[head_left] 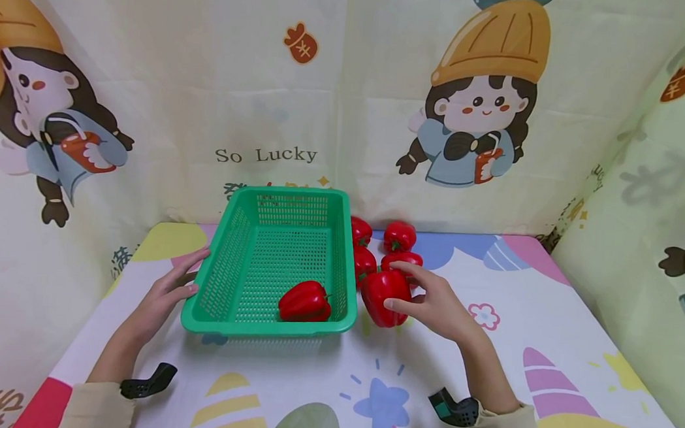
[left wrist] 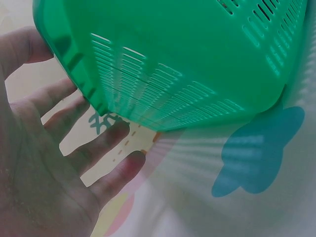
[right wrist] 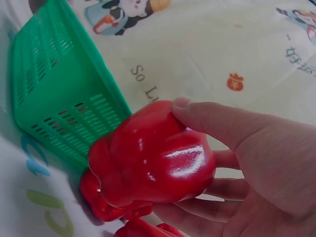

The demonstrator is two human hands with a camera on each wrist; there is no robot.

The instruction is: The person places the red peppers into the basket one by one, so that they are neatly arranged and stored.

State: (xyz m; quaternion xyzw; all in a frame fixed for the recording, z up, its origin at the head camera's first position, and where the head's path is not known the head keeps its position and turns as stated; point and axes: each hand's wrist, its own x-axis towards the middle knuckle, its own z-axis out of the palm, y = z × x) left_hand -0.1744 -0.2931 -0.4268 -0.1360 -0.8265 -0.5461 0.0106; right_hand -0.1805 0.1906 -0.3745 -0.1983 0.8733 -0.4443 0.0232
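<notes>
A red bell pepper (head_left: pixel 386 298) is gripped between the thumb and fingers of my right hand (head_left: pixel 431 304), just right of the green basket (head_left: pixel 267 330). In the right wrist view this bell pepper (right wrist: pixel 158 155) appears raised above other red peppers. One more bell pepper (head_left: pixel 305 301) lies inside the basket, at its near right corner. My left hand (head_left: pixel 163 295) is at the basket's left rim, thumb against the edge. The left wrist view shows the left hand's fingers (left wrist: pixel 106 145) loosely extended beside the basket wall (left wrist: pixel 173 59), not curled round it.
Several red peppers (head_left: pixel 400 236) lie on the table behind the held one, some partly hidden by the basket's right side. A patterned cloth covers the table (head_left: pixel 426 389). A printed curtain (head_left: pixel 360 110) hangs behind, and another stands along the right side.
</notes>
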